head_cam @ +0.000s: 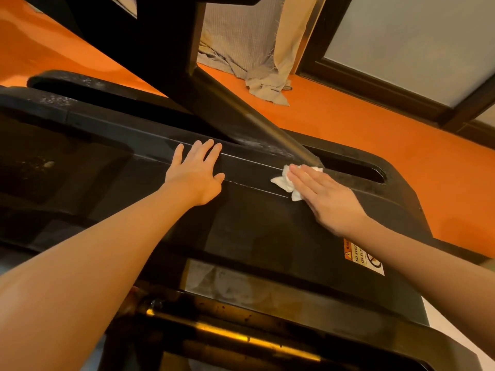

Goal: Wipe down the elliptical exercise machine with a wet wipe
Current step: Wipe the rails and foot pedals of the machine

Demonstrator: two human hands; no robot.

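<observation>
Head view, the only one. The right hand lay flat, fingers straight and together, pressing a crumpled white wet wipe onto the black housing of the elliptical. The wipe sat under the fingertips, bunched edges sticking out on the left side of the fingers. A flat palm rather than a pinch probably spread pressure across the wipe, which suits a broad, gently sloped panel. The wipe lay just below the raised seam of the housing, touching or nearly touching the foot of the slanted metal bar where it entered the slot; exact contact could not be told.

The left hand rested on the same ridge, fingers spread and straight, holding nothing. Judged as a brace: the person was leaning forward over the machine, and the planted hand would steady that reach.

Pale dust showed on the bar near the slot and on the far rail, so I judged much wiping remained. A warning sticker sat on the housing's near right edge, partly hidden by the right forearm. Beyond lay orange floor, with a beige curtain pooling onto it.
</observation>
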